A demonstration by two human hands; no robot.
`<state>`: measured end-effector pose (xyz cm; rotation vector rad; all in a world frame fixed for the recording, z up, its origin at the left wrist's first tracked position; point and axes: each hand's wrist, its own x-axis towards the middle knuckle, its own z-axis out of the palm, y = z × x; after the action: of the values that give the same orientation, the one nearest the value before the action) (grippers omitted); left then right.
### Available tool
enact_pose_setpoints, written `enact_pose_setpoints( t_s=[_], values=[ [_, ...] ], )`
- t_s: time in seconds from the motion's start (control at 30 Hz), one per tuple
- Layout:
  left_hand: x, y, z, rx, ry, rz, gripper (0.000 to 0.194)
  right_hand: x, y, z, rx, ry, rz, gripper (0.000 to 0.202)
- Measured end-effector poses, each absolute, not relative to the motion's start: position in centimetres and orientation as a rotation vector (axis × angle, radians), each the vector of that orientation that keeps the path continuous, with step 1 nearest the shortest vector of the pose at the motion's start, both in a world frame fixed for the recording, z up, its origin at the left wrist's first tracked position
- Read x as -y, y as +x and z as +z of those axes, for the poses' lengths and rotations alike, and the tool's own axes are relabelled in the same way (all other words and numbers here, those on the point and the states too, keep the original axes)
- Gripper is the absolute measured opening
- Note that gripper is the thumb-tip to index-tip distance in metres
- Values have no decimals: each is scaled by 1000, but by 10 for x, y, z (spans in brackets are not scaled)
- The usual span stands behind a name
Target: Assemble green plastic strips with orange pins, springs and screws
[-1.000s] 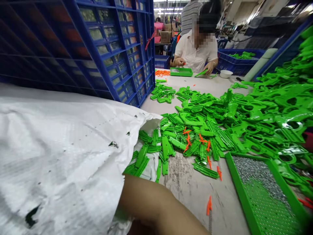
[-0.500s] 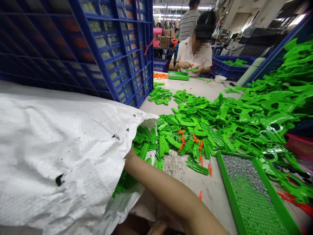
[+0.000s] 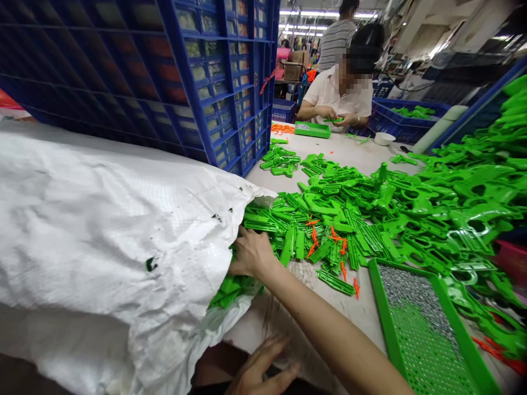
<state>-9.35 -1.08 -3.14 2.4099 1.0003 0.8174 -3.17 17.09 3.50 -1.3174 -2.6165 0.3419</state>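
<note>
A large white woven sack (image 3: 107, 219) lies on its side at the left, its mouth facing right with green plastic pieces (image 3: 230, 291) inside. At that mouth is my right hand (image 3: 253, 253), over the green pieces; its fingertips are partly hidden by the sack's edge and the pieces, so a hold cannot be made out. My left hand (image 3: 263, 370) is low in the frame below the sack's mouth, fingers apart and holding nothing. Flat green pieces (image 3: 292, 241) spread from the opening onto the table, with small orange parts (image 3: 315, 241) among them.
A blue crate (image 3: 222, 93) stands behind the sack. At the right are a green tray (image 3: 428, 329) of small metal parts and a heap of green toy-gun shells (image 3: 465, 203). Across the table a person (image 3: 337, 99) handles a green piece near a white bowl (image 3: 384, 139).
My right hand has come out of the sack far enough to show. My left hand has risen into view with fingers spread. The sack and crate appear further right.
</note>
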Motion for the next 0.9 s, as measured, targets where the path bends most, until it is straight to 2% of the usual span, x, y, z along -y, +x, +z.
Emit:
enact_pose_setpoints(
  t_s=[0.17,0.33,0.47,0.57,0.7,0.9],
  values=[
    [5,-88,-15,-1146,2377,768,39,-168,-14,41,2573,-1415,451,56],
    [-6,-76,-6,-1243,2253,755,43,-174,17,57,2500,-1366,804,59],
    [-16,-66,-2,-1344,2138,729,43,-177,55,73,2370,-1217,1037,36],
    [-21,-63,0,-1428,2082,682,44,-166,83,69,2167,-1256,1021,28],
    [-23,-62,-1,-1481,2050,661,45,-126,107,41,1926,-1477,902,28],
    [-14,-63,-4,-1406,2069,714,39,-80,104,9,1953,-1575,828,21]
  ],
)
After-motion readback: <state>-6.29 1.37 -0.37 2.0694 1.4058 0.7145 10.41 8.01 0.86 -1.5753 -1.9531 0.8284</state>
